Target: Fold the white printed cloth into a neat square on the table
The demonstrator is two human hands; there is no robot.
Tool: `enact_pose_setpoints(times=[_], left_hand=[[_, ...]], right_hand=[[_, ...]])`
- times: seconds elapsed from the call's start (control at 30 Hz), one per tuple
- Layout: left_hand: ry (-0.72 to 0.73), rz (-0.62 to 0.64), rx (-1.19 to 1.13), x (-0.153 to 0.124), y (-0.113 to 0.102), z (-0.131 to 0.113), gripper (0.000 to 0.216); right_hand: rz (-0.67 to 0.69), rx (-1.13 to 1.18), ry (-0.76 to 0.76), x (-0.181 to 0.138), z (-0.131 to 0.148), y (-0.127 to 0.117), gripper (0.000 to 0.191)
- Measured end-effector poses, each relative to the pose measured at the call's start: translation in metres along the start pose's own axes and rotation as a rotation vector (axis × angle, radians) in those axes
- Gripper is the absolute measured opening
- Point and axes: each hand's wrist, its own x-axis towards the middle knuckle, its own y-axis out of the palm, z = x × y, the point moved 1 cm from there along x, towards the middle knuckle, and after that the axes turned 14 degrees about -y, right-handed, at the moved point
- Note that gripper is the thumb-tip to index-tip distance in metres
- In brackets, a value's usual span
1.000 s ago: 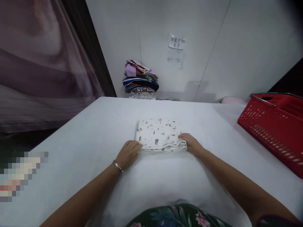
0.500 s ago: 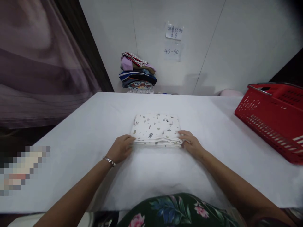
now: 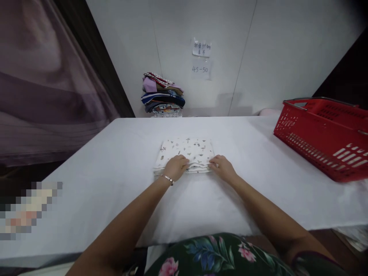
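A white cloth (image 3: pixel 186 148) printed with small grey and brown figures lies folded into a layered rectangle in the middle of the table. Along its front edge, near the centre, my left hand (image 3: pixel 176 167) pinches the upper layers between thumb and fingers; a silver bracelet circles that wrist. At the front right corner my right hand (image 3: pixel 222 167) has its thumb and fingers closed on the edge. The layers between the two hands bulge up slightly, and part of the near left edge is hidden behind my left hand.
A white-covered table (image 3: pixel 115 161) spreads beneath the cloth. On its right stands a red plastic basket (image 3: pixel 319 138) with a metal handle. Behind the far edge, a pile of folded fabrics (image 3: pixel 163 96) rests against the wall, where paper signs (image 3: pixel 201 59) hang. A purple curtain (image 3: pixel 43 84) hangs at left.
My left hand has moved right, from the cloth's front left corner to the middle of its front edge. My right hand stays at the right corner. The view has shifted slightly.
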Motion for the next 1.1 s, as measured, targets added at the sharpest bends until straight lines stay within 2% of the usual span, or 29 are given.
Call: enact_pose_setpoints(times=[0.13,0.23,0.37,0.43,0.53,0.8,0.97,1.1], left_hand=[[0.003,0.05,0.131,0.008,0.002,-0.006,0.016],[0.005,0.037,0.184,0.008,-0.003,-0.009,0.019],[0.027,-0.092,0.199,-0.002,-0.005,-0.008,0.022],[0.078,-0.09,0.223,-0.009,-0.002,-0.007,0.022],[0.101,-0.069,0.204,-0.016,0.006,-0.004,0.022],[0.083,-0.058,0.103,-0.015,0.009,-0.003,0.016],[0.083,-0.035,0.113,-0.009,0.007,-0.01,0.019],[0.073,-0.013,0.113,-0.002,0.009,-0.016,0.016]], right_hand=[[0.078,-0.145,-0.067,0.003,0.0,0.004,0.017],[0.075,-0.228,-0.161,0.0,-0.002,0.004,0.02],[-0.064,-0.192,-0.23,-0.007,-0.001,0.001,0.019],[-0.123,-0.136,-0.257,-0.011,0.001,0.0,0.017],[-0.129,-0.054,-0.298,-0.013,0.003,0.002,0.012],[-0.124,-0.028,-0.23,-0.013,0.005,0.006,0.015],[-0.102,-0.019,-0.136,-0.01,0.005,0.01,0.011],[-0.135,0.002,-0.111,-0.007,0.003,0.013,0.011]])
